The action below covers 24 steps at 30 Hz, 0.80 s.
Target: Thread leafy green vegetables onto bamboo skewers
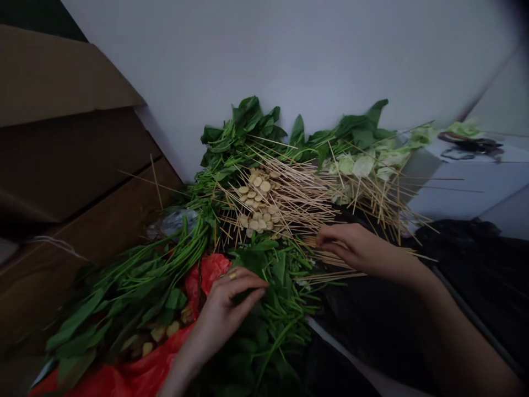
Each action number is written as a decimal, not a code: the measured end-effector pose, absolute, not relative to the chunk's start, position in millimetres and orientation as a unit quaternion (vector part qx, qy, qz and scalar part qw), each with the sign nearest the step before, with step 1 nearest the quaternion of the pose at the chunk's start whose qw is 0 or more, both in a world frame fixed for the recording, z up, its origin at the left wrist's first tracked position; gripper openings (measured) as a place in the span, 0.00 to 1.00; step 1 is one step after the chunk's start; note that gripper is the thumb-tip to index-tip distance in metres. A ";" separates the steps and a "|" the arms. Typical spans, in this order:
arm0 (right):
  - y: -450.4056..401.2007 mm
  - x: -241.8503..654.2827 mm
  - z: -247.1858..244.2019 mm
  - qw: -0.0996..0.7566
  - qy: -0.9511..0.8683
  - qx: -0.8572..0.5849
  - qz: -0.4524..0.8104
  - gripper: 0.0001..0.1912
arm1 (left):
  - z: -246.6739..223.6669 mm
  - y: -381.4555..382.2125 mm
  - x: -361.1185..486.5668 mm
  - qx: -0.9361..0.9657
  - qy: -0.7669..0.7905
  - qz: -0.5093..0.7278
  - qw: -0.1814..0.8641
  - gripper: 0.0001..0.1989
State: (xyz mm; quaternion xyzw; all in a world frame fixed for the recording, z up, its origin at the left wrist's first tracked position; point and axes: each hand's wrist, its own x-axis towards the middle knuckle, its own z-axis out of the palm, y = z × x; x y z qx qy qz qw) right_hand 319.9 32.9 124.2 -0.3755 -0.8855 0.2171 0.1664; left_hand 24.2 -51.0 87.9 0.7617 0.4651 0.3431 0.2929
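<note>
My left hand (231, 300), with a ring on one finger, is over the leafy greens (275, 270) in the lower middle. Its thumb and fingertips come together in a pinch; whatever is between them is too small to make out. Fingers bent and pressed together, my right hand (357, 248) hovers by a bundle of bare wooden skewers (330, 258). I cannot tell whether it grips one. Past both hands lies a heap of skewers (297, 187) threaded with pale round slices (258, 220), possibly potato.
Skewered pale cabbage-like leaves (363, 164) lie at the back right, with dark greens (248, 129) along the white wall. A red plastic bag (140, 358) holds yellowish pieces (159, 332) under long-stemmed greens (124, 295). Cardboard box (61, 160) at left; black plastic (475, 259) at right.
</note>
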 end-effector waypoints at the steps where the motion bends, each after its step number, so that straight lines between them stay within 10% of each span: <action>1: 29.6 312.2 131.9 0.188 -0.888 -0.357 0.219 0.08 | 87.1 -52.3 28.2 0.779 0.454 0.321 0.291 0.07; 24: 18.5 291.3 142.9 0.276 -0.888 -0.326 0.172 0.10 | 81.2 -65.8 33.0 0.821 0.530 0.096 0.190 0.06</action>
